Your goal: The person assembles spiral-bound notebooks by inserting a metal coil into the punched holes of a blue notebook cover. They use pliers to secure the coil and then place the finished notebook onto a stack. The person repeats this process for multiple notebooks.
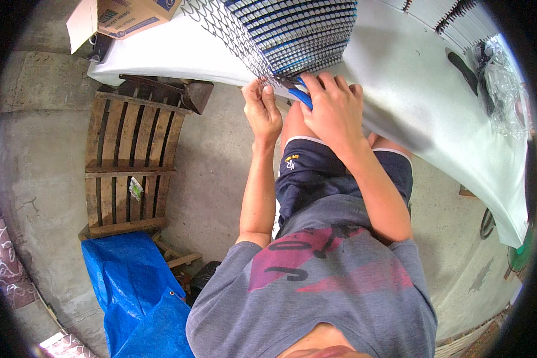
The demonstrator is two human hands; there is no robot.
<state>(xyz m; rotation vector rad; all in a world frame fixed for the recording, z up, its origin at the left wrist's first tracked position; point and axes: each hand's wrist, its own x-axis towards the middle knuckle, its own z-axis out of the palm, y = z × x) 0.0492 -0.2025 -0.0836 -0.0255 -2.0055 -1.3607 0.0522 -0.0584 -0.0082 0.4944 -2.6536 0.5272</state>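
Note:
A sheet of wire mesh [307, 36], dark with blue strips across it and open loops along its left side, lies on the white-covered table [394, 65]. At its near corner my left hand [262, 113] pinches the mesh edge between thumb and fingers. My right hand [335, 113] is closed around a pair of blue-handled pliers [302, 95]. The tool's jaws point left at the mesh corner, close to my left fingertips. Exactly what the jaws touch is too small to tell.
An open cardboard box [134, 21] sits at the table's far left. Clear plastic wrap [502, 89] and a dark long object [462, 71] lie at the right. A wooden pallet [131, 158] and a blue tarp [131, 280] are on the left, below table height.

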